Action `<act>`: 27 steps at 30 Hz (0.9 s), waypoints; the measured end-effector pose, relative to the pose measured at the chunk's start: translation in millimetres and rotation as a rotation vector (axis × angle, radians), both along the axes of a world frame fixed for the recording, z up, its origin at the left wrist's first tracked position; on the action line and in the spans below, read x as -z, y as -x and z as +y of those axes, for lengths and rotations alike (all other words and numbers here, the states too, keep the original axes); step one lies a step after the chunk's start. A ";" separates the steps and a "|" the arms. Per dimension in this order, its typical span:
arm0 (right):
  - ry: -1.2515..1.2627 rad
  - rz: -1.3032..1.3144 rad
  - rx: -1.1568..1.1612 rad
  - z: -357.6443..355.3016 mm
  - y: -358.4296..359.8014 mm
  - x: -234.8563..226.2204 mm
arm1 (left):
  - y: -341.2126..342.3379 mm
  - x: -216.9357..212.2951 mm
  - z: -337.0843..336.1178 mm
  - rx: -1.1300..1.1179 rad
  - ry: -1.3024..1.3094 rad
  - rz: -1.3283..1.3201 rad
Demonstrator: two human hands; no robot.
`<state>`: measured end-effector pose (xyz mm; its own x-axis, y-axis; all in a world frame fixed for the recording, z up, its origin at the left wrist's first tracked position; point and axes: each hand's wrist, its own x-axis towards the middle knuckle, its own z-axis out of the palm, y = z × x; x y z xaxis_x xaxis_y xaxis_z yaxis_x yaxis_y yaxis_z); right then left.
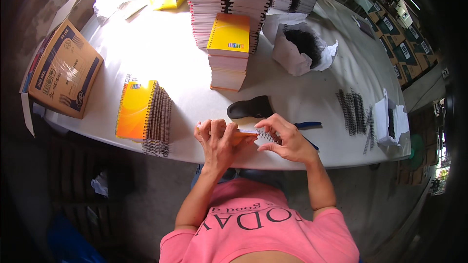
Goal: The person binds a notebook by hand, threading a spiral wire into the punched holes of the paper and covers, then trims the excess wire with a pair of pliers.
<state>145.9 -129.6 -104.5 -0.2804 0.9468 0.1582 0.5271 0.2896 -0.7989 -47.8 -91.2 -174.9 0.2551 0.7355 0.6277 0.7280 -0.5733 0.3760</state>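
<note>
At the near edge of the white-covered table (pixel 195 114), your left hand (pixel 215 141) is clamped on a small orange notebook (pixel 242 138), gripping it tilted just above the cloth in front of your pink shirt (pixel 263 219), and over on the other side comes your right hand (pixel 288 141), thumb and fingertips apart, with a dark spiral coil (pixel 266 138) between them at the notebook's right end! Whether those fingers are pressing on the wire, you can't tell from this angle. Just beyond your hands lies a black rounded object (pixel 251 108), and to your right, partly behind your forearm, a blue-handled tool (pixel 308 125). Farther right, loose coils (pixel 352 112) lie side by side, near a white paper-lined container (pixel 399 125) with more dark wire inside. Look left: a stack of coil-bound notebooks (pixel 134 112) with orange covers sits close to the table edge, and past it leans an open cardboard box (pixel 66 70). Straight ahead stands a yellow-topped stack (pixel 228 34), tall piles of bound books (pixel 207 12) right behind it, and off to their right a crumpled white paper wrapping (pixel 288 59) cradles a tangle of black coils (pixel 303 41).
</note>
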 end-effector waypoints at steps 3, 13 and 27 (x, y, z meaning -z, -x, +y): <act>0.149 -0.060 -0.215 8.3 -17.9 19.5 | 2.6 2.4 0.7 0.028 0.009 -0.028; -0.301 -0.614 -0.109 75.7 -9.9 48.2 | 10.5 -10.3 0.2 0.115 0.015 -0.011; 0.209 0.662 -0.374 44.6 -14.7 27.6 | 10.5 -5.8 6.1 0.177 0.059 -0.051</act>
